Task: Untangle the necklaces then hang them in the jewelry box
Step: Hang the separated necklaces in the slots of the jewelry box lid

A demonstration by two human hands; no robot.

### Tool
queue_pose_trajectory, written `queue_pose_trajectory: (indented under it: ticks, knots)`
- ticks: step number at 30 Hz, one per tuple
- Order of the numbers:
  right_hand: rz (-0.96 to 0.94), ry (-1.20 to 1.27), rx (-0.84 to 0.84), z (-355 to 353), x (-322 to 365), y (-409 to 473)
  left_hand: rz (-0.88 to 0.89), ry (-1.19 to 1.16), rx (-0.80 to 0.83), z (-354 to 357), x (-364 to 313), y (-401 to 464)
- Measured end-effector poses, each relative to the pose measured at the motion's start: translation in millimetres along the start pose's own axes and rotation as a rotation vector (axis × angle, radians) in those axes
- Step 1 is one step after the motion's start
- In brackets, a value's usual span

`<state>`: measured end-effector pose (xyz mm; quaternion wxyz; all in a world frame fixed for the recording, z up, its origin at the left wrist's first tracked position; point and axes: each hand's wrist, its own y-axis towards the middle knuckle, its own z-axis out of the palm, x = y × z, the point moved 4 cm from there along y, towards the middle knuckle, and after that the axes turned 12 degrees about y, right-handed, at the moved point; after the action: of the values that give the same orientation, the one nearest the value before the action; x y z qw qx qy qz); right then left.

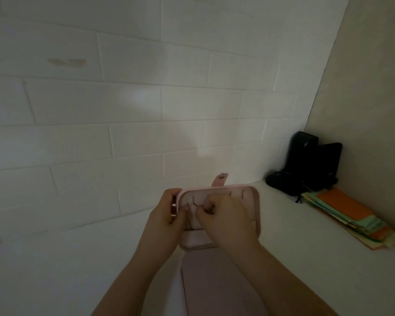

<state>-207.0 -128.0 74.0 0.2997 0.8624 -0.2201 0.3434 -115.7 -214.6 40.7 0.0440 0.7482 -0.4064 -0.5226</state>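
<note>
A pink jewelry box (255, 201) stands open on the white surface, its lid raised toward me and a snap tab (219, 179) sticking up at the top. My left hand (169, 212) grips the lid's left edge, thumb pressed on the inner panel. My right hand (226, 218) lies over the middle of the lid's inside, thumb and fingers pinching a thin necklace chain (193, 207) near a small hook. The chain is faint and mostly hidden by my fingers. The box's lower pink part (214, 281) lies between my forearms.
A painted block wall rises right behind the box. At the back right corner stand black objects (306, 163) with a cord. A stack of coloured papers (351, 222), orange and green, lies along the right wall.
</note>
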Motion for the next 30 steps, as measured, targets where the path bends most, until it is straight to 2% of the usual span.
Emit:
queue_pose_trajectory:
  ticks: [4, 6, 12, 14, 17, 19, 23, 24, 27, 30]
  knots:
    - [0.054, -0.033, 0.252, -4.8, -13.9, -8.2, 0.032, -0.028, 0.125, -1.5, 3.4, -1.5]
    - [0.068, -0.020, 0.314, -17.3, -16.9, -12.3, 0.041, 0.024, 0.164, -1.9, 4.6, -1.6]
    - [-0.067, -0.133, 0.208, -40.8, 1.7, -5.4, -0.015, 0.091, 0.220, 1.6, 3.0, -1.8]
    - [-0.048, 0.027, 0.161, -40.7, 5.6, 0.9, -0.032, 0.048, 0.235, 3.6, -2.6, -2.4]
    - [0.082, 0.397, 0.155, -34.7, 6.5, 8.2, -0.075, -0.057, 0.261, 6.1, -7.0, -4.1]
    - [0.103, 0.570, 0.164, -30.5, 9.1, 11.8, -0.082, -0.116, 0.267, 6.3, -7.9, -5.6]
    - [0.150, 0.750, 0.169, -27.4, 10.8, 13.5, -0.096, -0.178, 0.306, 6.9, -4.4, -6.6]
    - [0.150, 0.714, 0.159, -27.3, 6.9, 14.1, -0.089, -0.183, 0.312, 6.9, -3.5, -6.7]
    - [0.070, 0.332, 0.128, -26.2, -5.1, 12.2, -0.078, -0.194, 0.322, 6.1, -4.3, -6.8]
    - [0.072, 0.225, 0.221, -16.2, -15.2, 2.3, -0.067, -0.211, 0.322, 4.4, -9.1, -7.1]
